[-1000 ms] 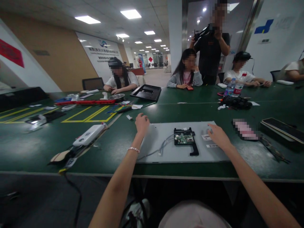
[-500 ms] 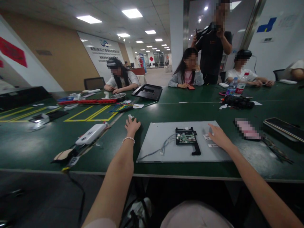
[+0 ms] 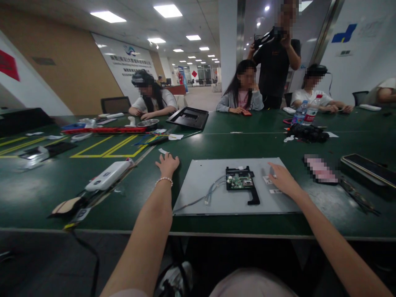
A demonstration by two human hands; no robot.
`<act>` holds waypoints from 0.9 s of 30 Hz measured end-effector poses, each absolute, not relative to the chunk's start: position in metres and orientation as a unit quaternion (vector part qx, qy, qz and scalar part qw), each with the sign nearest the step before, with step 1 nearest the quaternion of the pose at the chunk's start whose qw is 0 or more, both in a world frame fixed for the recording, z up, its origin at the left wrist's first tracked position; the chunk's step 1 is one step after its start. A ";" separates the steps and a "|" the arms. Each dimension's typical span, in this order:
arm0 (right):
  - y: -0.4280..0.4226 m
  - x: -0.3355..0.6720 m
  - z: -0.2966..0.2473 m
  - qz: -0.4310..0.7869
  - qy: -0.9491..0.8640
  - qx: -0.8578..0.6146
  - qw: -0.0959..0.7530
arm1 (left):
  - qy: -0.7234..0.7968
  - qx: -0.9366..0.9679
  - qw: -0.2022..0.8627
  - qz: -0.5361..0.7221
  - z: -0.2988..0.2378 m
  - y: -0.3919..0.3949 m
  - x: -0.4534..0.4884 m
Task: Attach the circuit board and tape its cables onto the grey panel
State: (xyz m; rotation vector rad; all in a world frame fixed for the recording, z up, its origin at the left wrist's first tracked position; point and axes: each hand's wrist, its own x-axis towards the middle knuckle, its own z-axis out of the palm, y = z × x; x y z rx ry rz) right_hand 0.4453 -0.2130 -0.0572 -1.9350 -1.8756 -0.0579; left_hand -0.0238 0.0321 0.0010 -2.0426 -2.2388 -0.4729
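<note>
A grey metal panel (image 3: pixel 216 202) lies flat on the green table (image 3: pixel 216 142) in front of me. A small circuit board in a black bracket (image 3: pixel 240 181) sits on it, with thin wires (image 3: pixel 210 194) trailing to the left. My left hand (image 3: pixel 167 164) rests palm down on the table just left of the panel's far corner, fingers spread, close to a small white scrap (image 3: pixel 163 151). My right hand (image 3: pixel 282 179) lies flat on the panel's right part, next to white labels (image 3: pixel 268 180). Neither hand holds anything.
A white device (image 3: pixel 108 175) with a cable lies at the left. A blurred pink item (image 3: pixel 320 169) and a dark flat screen (image 3: pixel 368 169) lie at the right. A black frame (image 3: pixel 189 118), water bottles (image 3: pixel 305 114) and a black bag (image 3: pixel 307 133) stand further back. Several people sit across the table.
My left hand has left the panel's far left corner and moved left onto the bare table. My right hand has stayed on the panel's right part.
</note>
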 end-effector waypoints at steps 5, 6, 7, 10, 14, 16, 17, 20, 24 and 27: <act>-0.213 0.446 -0.059 -0.016 -0.677 -0.702 0.221 | -0.710 -0.673 0.074 -0.192 0.006 0.023 -0.017; -0.213 0.446 -0.059 -0.016 -0.677 -0.702 0.219 | -0.703 -0.675 0.091 -0.203 0.008 0.020 -0.015; -0.213 0.446 -0.059 -0.015 -0.678 -0.701 0.218 | -0.695 -0.678 0.110 -0.211 0.010 0.016 -0.012; -0.214 0.445 -0.057 -0.025 -0.678 -0.699 0.224 | -0.677 -0.686 0.159 -0.216 0.018 0.003 -0.004; -0.215 0.440 -0.051 -0.064 -0.678 -0.691 0.244 | -0.666 -0.689 0.192 -0.209 0.026 -0.010 0.004; -0.216 0.438 -0.048 -0.081 -0.674 -0.688 0.258 | -0.663 -0.689 0.195 -0.217 0.028 -0.013 0.006; -0.216 0.437 -0.047 -0.086 -0.670 -0.688 0.266 | -0.659 -0.691 0.195 -0.222 0.029 -0.013 0.006; -0.216 0.435 -0.044 -0.097 -0.662 -0.682 0.294 | -0.636 -0.709 0.183 -0.244 0.030 -0.014 0.007; -0.215 0.432 -0.043 -0.125 -0.665 -0.661 0.324 | -0.597 -0.728 0.161 -0.298 0.033 -0.018 0.009; -0.216 0.427 -0.040 -0.135 -0.668 -0.652 0.331 | -0.559 -0.740 0.162 -0.336 0.041 -0.026 0.017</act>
